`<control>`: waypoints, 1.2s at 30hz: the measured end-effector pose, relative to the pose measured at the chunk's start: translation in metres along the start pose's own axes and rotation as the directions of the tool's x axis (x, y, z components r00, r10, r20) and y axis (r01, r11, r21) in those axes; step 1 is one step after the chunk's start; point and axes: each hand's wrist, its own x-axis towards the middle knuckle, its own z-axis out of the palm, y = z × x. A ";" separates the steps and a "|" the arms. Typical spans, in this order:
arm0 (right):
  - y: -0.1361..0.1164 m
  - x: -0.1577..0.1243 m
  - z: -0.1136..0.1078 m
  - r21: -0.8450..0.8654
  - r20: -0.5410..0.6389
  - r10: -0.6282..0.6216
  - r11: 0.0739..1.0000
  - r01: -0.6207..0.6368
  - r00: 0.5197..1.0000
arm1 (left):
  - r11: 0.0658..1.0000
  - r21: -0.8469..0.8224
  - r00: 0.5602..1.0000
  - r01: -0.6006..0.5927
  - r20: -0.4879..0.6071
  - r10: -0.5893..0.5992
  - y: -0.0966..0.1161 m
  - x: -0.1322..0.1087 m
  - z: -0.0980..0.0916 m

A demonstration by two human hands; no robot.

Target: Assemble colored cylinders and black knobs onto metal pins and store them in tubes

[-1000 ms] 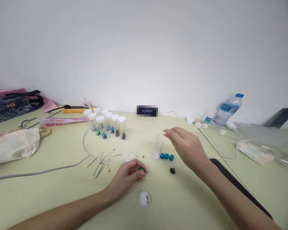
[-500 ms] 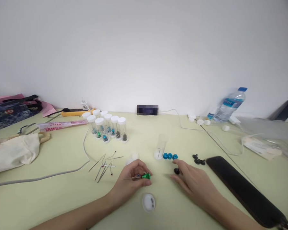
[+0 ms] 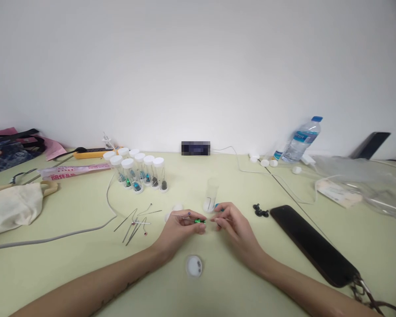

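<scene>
My left hand (image 3: 175, 230) pinches a small shiny green metal fitting (image 3: 198, 221) with a thin metal rod running back from it over the fingers. Just right of the fitting's end, my right hand (image 3: 236, 230) has thumb and fingertips closed together; whatever they hold is hidden. A clear tube (image 3: 212, 188) with a bent rod inside stands behind the fingertips. Blue metal pieces (image 3: 219, 206) are mostly covered by my right hand. Left of my left hand lie several loose bent metal rods (image 3: 137, 225). A round white cap (image 3: 194, 267) with grey spots rests nearer me.
Several white-capped clear tubes (image 3: 128, 176) stand at back left. Small black pieces (image 3: 260, 211) and a long black phone-like slab (image 3: 312, 242) lie to the right. A water bottle (image 3: 302, 141) leans on the wall. A grey cable (image 3: 69, 236) crosses the left side.
My right hand has moved in from the right and closed beside the green fitting. The black piece that lay by its fingers no longer shows. The view has shifted slightly.
</scene>
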 end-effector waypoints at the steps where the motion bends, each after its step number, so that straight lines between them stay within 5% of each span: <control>1: -0.001 0.002 0.006 0.066 0.016 0.017 0.998 -0.018 1.000 | 1.000 -0.010 1.000 -0.015 0.002 0.015 0.000 0.003 0.003; 7: -0.003 0.010 0.011 0.124 -0.053 0.087 0.989 -0.079 0.995 | 0.989 -0.133 0.996 -0.060 -0.069 0.051 0.000 0.011 0.004; 14: -0.001 0.006 0.002 -0.017 0.116 -0.121 0.992 0.124 0.986 | 0.953 -0.299 0.999 0.040 0.042 -0.029 -0.003 0.008 -0.002; 24: 0.009 0.004 0.002 -0.097 0.155 -0.064 0.992 0.080 0.986 | 0.942 -0.309 0.991 0.132 0.046 -0.124 -0.004 0.008 -0.002; 29: 0.002 0.005 0.000 -0.100 0.180 -0.170 0.977 0.190 0.969 | 0.937 -0.315 0.989 0.150 0.063 -0.137 -0.003 0.009 -0.003; 36: 0.001 0.004 0.000 -0.031 0.071 -0.161 0.986 0.164 0.984 | 0.951 -0.280 0.990 0.134 0.069 -0.119 -0.005 0.009 -0.006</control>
